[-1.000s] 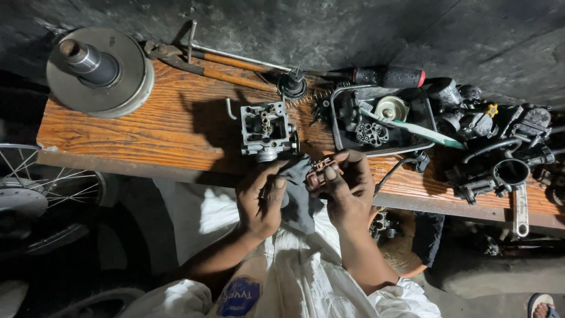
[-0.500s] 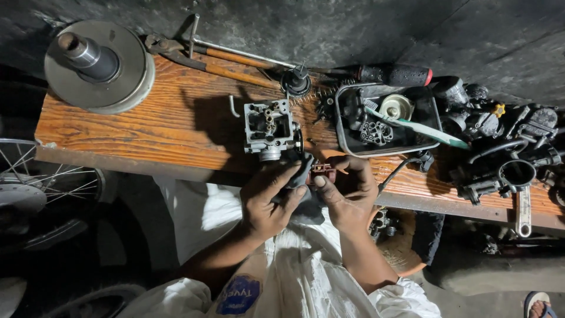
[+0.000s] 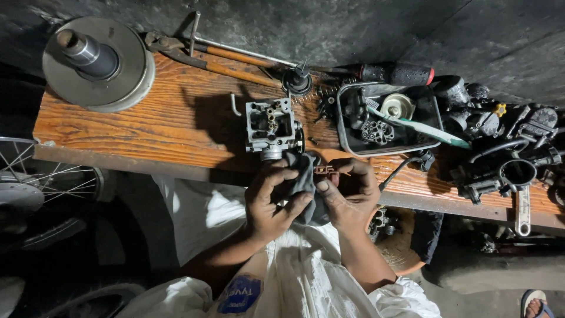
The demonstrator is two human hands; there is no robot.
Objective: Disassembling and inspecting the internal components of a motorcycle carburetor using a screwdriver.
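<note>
— Grey cloth (image 3: 303,176), bunched, sits between both hands just in front of the bench edge, over the person's lap. What pinches it?

— The left hand (image 3: 272,200) is curled around it, fingers closed on the folds, thumb pressing from the near side.

— And the other hand?

— The right hand (image 3: 347,197) nips a small reddish-brown part (image 3: 326,172) between thumb and fingertips, held against the cloth. Both grips are closed, not spread.

— What lies just beyond?

— 1 carburettor body (image 3: 272,126), open side up, stands on the wooden bench (image 3: 165,123) right by the left fingertips. To its right is a dark tray (image 3: 432,144) of small parts with a toothbrush (image 3: 424,125) laid across it.

— Farther out?

— 1 round metal clutch drum (image 3: 97,62) on the bench's left end, long-handled pliers (image 3: 212,62) along the back, and a spoked wheel (image 3: 41,182) below on the left.
</note>
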